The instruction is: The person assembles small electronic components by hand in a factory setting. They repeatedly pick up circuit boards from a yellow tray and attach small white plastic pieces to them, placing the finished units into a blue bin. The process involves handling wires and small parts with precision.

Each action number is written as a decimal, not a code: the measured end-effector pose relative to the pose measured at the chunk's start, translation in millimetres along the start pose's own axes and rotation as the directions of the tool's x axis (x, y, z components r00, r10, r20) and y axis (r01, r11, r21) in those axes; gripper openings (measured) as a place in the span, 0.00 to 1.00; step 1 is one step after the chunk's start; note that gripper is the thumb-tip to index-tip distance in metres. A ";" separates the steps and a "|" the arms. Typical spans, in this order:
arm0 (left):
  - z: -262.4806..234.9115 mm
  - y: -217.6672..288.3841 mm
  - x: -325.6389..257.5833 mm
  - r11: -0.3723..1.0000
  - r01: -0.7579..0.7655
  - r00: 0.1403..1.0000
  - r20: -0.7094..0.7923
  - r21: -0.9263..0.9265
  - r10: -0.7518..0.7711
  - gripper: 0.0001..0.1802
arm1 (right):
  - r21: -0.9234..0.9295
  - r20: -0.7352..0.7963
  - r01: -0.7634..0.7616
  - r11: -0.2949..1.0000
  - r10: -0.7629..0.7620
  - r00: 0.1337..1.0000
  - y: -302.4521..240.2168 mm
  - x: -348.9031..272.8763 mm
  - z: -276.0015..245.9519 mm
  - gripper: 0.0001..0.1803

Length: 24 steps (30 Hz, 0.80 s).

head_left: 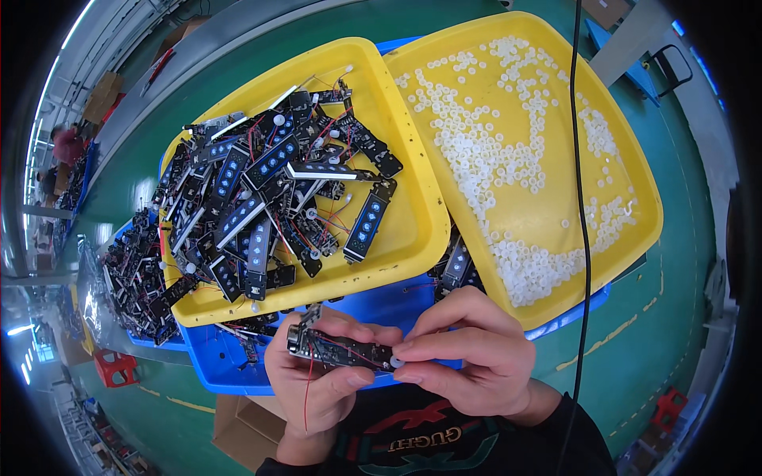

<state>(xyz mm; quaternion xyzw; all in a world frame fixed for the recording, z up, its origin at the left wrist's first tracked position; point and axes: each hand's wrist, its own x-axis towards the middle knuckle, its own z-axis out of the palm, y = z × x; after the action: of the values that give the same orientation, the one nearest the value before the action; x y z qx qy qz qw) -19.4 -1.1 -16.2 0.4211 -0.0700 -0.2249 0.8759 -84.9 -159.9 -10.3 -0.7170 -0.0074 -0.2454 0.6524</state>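
My left hand [313,377] is closed around a narrow black circuit board [349,354], holding it level in front of my chest. A thin red wire hangs from the board's left end, and more fine wires run along its face. At its right end sits a small white round plastic piece [396,362]. The thumb and fingers of my right hand [476,357] pinch at this piece, against the board. Beyond my left hand, a yellow tray [409,230] bears a heap of similar black boards [262,182] with wires.
A second yellow tray [524,226] at the right holds many small white plastic rings [476,163]. Blue bins [226,366] stand beneath, with more boards [139,278] at the left. A black cable [583,206] hangs down across the right side. An open cardboard box [242,432] sits below.
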 end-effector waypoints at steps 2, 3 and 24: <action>3.1 -0.5 0.4 0.998 -0.004 1.000 -0.017 0.067 0.005 0.27 | -0.032 -0.023 0.009 0.999 -0.009 1.000 1.7 -2.4 5.0 0.13; 4.5 -0.7 0.5 0.995 -0.006 1.000 -0.026 0.100 0.008 0.28 | -0.035 -0.028 0.006 0.999 -0.007 1.000 2.5 -3.3 5.6 0.13; 4.7 -14.4 3.4 0.964 -0.239 0.971 0.052 0.118 0.234 0.24 | -0.221 -0.095 0.095 0.971 -0.118 0.988 4.1 -6.7 11.4 0.16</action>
<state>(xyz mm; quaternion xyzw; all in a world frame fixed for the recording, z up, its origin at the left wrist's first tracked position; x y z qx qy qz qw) -22.7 -13.8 -24.6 0.4589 -0.1497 -0.1219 0.8672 -85.5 -147.7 -16.9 -0.7679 0.0158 -0.3175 0.5561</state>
